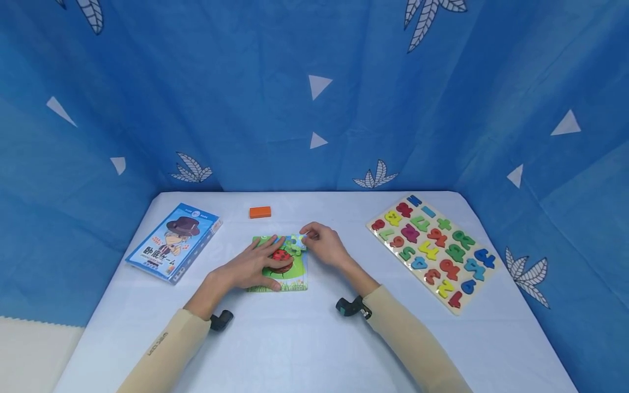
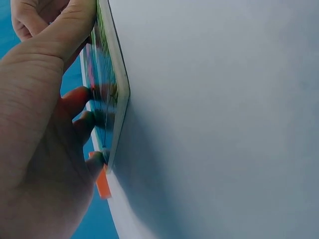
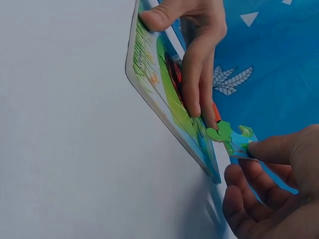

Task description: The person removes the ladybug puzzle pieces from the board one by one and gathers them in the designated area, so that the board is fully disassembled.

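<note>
A ladybug jigsaw puzzle board [image 1: 294,286] lies flat on the white table. My left hand [image 1: 249,266] rests on it with fingers spread, covering its left part and some of the red ladybug [image 1: 281,256]. At the board's upper right corner, my right hand [image 1: 328,246] pinches a blue and green puzzle piece [image 3: 238,141] between thumb and fingers. In the right wrist view the piece is tilted and raised over the board's edge, close to the left fingertips. Whether it touches the board I cannot tell.
An orange block [image 1: 260,212] lies behind the board. To the left is a blue game box [image 1: 167,248] with a cartoon figure in a hat. A wooden number board [image 1: 411,266] with colourful digits lies at the right. Blue cloth [image 1: 275,109] hangs around the table.
</note>
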